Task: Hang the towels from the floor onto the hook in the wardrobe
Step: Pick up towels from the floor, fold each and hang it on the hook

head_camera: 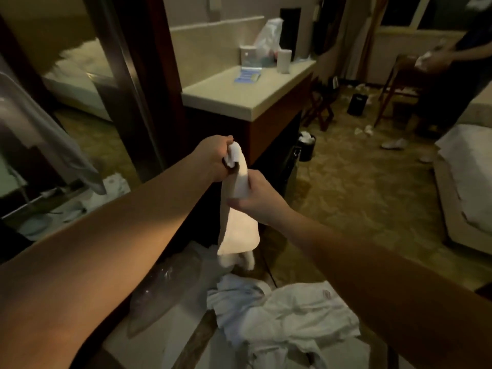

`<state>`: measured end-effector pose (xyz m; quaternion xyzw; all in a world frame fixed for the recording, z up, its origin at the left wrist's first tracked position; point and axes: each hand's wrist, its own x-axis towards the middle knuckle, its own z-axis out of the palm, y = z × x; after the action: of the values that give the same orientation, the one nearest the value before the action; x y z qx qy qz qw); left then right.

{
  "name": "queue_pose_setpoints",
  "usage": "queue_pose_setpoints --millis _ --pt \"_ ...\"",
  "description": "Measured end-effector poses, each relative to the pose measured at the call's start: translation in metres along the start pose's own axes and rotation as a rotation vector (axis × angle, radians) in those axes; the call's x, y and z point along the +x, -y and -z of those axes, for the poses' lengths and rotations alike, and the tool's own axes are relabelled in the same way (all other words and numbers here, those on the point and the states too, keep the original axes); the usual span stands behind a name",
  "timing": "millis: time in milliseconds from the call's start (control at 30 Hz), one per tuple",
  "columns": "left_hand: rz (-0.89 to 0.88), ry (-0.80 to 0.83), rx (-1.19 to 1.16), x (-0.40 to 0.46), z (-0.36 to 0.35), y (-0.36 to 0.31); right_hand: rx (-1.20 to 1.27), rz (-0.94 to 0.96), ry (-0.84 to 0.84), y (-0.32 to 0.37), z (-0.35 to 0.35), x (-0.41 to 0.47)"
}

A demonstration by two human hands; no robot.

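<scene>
A white towel (pixel 238 227) hangs down in front of me, above the floor. My left hand (pixel 215 158) grips its top end, bunched in the fist. My right hand (pixel 257 197) holds the towel a little lower, fingers curled round it. A pile of white towels (pixel 287 312) lies on the floor below my hands. The wardrobe's dark wood frame (pixel 149 83) stands at the left, with a grey garment (pixel 48 134) hanging at its edge. No hook shows.
A cream-topped counter (pixel 247 97) with a cup, tissue box and plastic bag stands ahead. A small bin (pixel 306 146) sits on the carpet beside it. Another person (pixel 450 75) stands at the right near a wooden chair. A bed edge (pixel 466 182) fills the right side.
</scene>
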<state>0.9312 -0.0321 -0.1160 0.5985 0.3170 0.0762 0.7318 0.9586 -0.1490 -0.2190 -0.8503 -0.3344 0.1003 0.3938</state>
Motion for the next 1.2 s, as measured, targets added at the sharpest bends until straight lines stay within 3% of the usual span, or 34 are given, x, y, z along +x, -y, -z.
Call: queue_pose_setpoints --millis 200,333,533,800,933,1200 --pt "-0.123 -0.087 -0.078 -0.073 0.017 -0.015 -0.013 0.076 -0.138 0.026 0.02 -0.026" --pt "-0.045 -0.247 -0.23 -0.118 0.035 -0.023 -0.071 0.086 -0.214 0.031 0.042 -0.047" --pt "-0.143 -0.226 -0.365 -0.181 0.076 -0.014 -0.265 0.164 -0.186 0.051 0.061 -0.073" --pt "-0.186 -0.446 0.018 -0.26 0.137 0.006 -0.127 0.262 -0.113 0.099 0.052 -0.103" --pt "-0.234 -0.513 0.042 -0.308 0.183 0.018 -0.1 0.334 -0.09 0.143 0.025 -0.134" --pt "-0.339 -0.381 -0.186 -0.449 0.287 0.065 -0.013 0.388 -0.081 0.229 -0.048 -0.213"
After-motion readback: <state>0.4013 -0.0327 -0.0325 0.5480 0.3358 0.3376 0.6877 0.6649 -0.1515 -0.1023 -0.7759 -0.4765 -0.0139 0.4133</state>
